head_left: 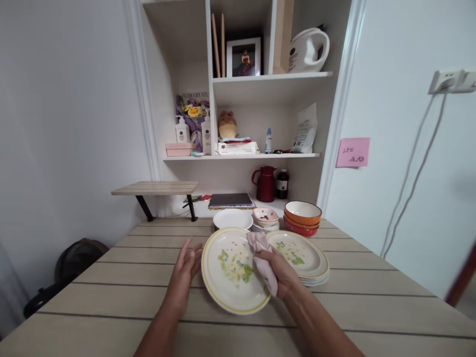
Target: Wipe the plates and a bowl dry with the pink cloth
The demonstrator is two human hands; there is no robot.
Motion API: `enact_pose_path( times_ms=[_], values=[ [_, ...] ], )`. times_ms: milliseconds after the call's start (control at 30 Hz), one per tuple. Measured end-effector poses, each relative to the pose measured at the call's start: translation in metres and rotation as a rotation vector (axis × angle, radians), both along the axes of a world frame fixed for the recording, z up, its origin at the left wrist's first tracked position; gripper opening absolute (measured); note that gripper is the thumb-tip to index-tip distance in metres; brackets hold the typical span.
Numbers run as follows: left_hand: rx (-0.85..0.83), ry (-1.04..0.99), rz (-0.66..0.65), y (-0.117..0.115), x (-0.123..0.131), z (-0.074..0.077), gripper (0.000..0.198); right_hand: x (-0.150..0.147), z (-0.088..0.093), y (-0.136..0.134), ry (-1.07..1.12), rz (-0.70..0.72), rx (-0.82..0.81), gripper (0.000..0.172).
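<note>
A cream plate with a yellow rim and a green flower pattern is tilted toward me above the table. My right hand is closed on a pale pink cloth at the plate's right edge, with cloth lying over the rim and face. Whether these fingers also pinch the plate is hidden. Beside the left rim, my left hand has its fingers apart and holds nothing; a small gap seems to separate it from the plate. Behind my right hand lies a stack of similar flowered plates.
Along the table's back stand white plates, small dishes and stacked orange and red bowls. Behind them are a laptop and a red jug. A small raised shelf stands at the back left.
</note>
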State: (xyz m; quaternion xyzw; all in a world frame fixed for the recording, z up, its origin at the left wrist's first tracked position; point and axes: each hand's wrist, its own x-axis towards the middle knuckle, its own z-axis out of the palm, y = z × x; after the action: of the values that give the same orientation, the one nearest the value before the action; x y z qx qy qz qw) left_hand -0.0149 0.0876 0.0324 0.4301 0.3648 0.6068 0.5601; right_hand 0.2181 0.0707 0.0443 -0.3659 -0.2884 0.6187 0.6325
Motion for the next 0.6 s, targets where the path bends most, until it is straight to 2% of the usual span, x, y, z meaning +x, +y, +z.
enact_pose_path(
  times_ms=[67,167,233,333,367,433,533,600],
  values=[
    [0.204,0.308,0.163,0.004,0.003,-0.009,0.068,0.007,0.003,0.001,0.019,-0.047,-0.012,0.047],
    [0.625,0.772,0.335,0.005,0.014,-0.022,0.068,0.013,0.006,0.002,-0.004,-0.110,0.008,0.047],
    [0.833,0.980,0.440,0.002,0.020,-0.025,0.069,0.013,0.005,0.002,-0.039,-0.134,0.038,0.048],
    [0.980,1.162,0.513,-0.005,0.024,-0.021,0.064,0.011,0.003,0.003,-0.069,-0.124,0.054,0.049],
    [0.992,1.204,0.478,-0.007,0.023,-0.018,0.063,0.011,0.002,0.003,-0.075,-0.115,0.054,0.050],
    [0.986,1.230,0.292,-0.009,0.021,-0.012,0.058,0.012,0.003,0.002,-0.080,-0.086,0.055,0.052],
    [0.910,1.109,-0.091,-0.005,0.018,-0.008,0.047,0.016,0.008,-0.001,-0.047,-0.016,0.008,0.051],
    [0.901,1.039,-0.199,0.002,0.015,-0.012,0.041,0.019,0.012,-0.002,-0.006,0.012,-0.028,0.049]
  ],
)
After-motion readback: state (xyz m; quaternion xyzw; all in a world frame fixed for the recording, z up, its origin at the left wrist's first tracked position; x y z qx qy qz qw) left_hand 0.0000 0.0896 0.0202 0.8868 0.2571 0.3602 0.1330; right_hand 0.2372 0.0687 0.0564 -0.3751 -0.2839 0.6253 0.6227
